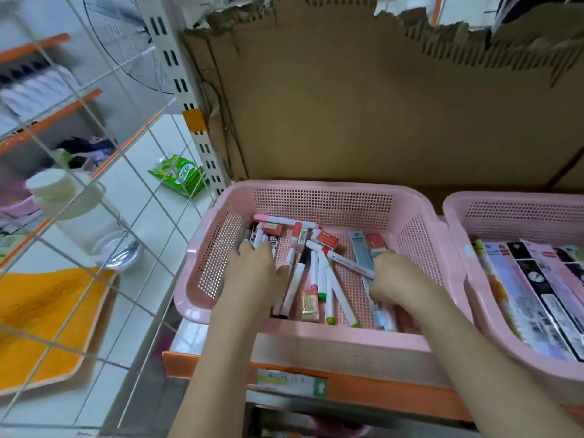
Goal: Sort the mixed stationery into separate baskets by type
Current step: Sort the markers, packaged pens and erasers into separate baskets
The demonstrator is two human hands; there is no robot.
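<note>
Both my hands reach into the perforated pink plastic basket [319,197]. My left hand [252,270] curls around smooth white markers [260,240]; my right hand [395,279] pinches a slim white pen [347,262], loose markers between them.

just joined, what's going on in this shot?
A person has both hands down in a pink basket of mixed stationery on an orange-edged shelf. The left hand holds several markers at the basket's left side; the right hand pinches a white marker near the right. More markers and small boxed erasers lie loose between them. A second pink basket to the right already holds flat packaged items in a row. Sorting looks underway, far from finished.
</note>
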